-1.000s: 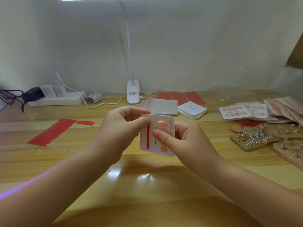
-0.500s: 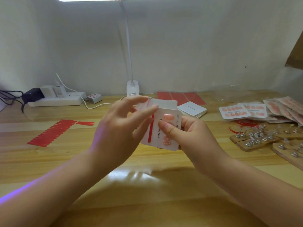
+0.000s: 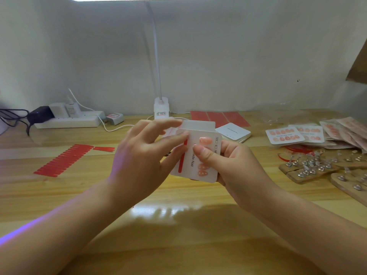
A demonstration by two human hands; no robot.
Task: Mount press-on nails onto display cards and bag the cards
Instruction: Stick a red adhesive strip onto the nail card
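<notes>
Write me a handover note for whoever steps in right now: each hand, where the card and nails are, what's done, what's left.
Right hand: holds the display card upright above the table, thumb on its face.
Left hand: fingers extended, tips at the card's left edge by the red strip; no firm grip.
Done: one row holds pink nails; finished cards lie far right.
Left: fill the red strip's row, then bag the card. Loose nails sit on wooden stands to the right.
</notes>
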